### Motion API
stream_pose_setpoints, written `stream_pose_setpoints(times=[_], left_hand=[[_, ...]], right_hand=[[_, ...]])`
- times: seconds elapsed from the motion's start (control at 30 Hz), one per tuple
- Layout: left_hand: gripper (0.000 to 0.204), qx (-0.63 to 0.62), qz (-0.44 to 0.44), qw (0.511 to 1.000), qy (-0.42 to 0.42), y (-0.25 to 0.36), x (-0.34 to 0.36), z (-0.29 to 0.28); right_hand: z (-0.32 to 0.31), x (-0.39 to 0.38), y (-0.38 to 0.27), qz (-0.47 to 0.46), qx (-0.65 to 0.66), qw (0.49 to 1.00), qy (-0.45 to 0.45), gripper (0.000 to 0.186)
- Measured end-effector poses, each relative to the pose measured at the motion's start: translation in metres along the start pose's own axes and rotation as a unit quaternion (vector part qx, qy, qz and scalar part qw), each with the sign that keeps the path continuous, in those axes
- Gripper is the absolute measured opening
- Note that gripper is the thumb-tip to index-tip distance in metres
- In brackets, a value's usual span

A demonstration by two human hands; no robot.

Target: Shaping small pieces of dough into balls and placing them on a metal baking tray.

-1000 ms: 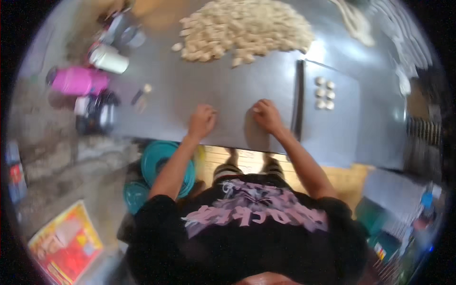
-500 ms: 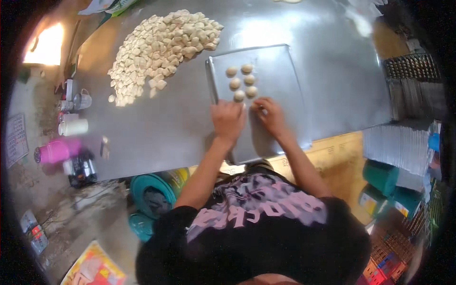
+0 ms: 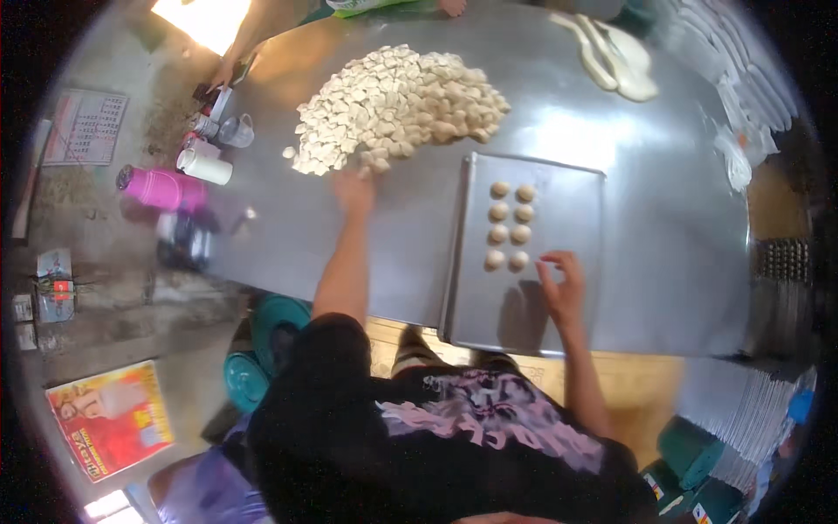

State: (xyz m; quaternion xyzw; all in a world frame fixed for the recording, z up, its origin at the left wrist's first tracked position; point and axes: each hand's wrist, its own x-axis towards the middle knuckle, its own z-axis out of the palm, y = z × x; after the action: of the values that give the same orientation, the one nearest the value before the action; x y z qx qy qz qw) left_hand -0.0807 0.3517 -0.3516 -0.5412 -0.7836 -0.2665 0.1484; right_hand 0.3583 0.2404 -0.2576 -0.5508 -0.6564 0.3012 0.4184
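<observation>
A large heap of pale cut dough pieces (image 3: 384, 100) lies on the metal table. My left hand (image 3: 353, 188) reaches to the near edge of that heap, fingertips at the loose pieces there; motion blur hides whether they grip one. To the right is a shallow metal tray (image 3: 559, 323) with several round dough balls (image 3: 498, 211) in two columns. Over the tray, just right of the nearest balls, hovers my right hand (image 3: 565, 278), thumb and forefinger apart and nothing visible between them.
Long strips of dough (image 3: 624, 65) lie at the table's far right. A pink flask (image 3: 161, 188), a white cup (image 3: 205, 166) and a clear jug (image 3: 236, 131) line the left side. Stacked metal trays (image 3: 742, 402) stand at lower right. Another person's hand (image 3: 452, 7) shows at the far edge.
My left hand has left the tray and moved left to the dough heap. My right hand has drawn back from the balls, and one more ball sits on the tray. The view has shifted.
</observation>
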Motion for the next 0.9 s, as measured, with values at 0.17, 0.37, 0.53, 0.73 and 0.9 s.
stream_pose_setpoints(times=[0.17, 0.37, 0.53, 0.73, 0.9], left_hand=[[0.023, -0.184, -0.112, 0.966, -0.145, 0.042, -0.035, -0.026], [0.017, -0.336, -0.226, 0.908, -0.11, 0.043, -0.15, -0.097], [0.017, -0.396, -0.227, 0.848, -0.272, 0.045, -0.212, -0.149], [0.025, -0.257, -0.284, 0.908, -0.169, -0.077, -0.12, -0.143], [0.014, -0.178, -0.305, 0.935, 0.003, -0.23, -0.005, -0.111]], right_hand=[[0.034, 0.002, -0.007, 0.002, 0.01, 1.0, 0.014, 0.014], [0.19, 0.093, -0.032, -0.022, 0.058, 0.987, -0.148, 0.03], [0.329, 0.167, -0.018, 0.133, -0.029, 0.978, -0.157, 0.037], [0.364, 0.124, -0.041, 0.096, 0.1, 0.99, -0.033, 0.024], [0.307, 0.055, -0.03, 0.323, 0.492, 0.808, -0.032, 0.012]])
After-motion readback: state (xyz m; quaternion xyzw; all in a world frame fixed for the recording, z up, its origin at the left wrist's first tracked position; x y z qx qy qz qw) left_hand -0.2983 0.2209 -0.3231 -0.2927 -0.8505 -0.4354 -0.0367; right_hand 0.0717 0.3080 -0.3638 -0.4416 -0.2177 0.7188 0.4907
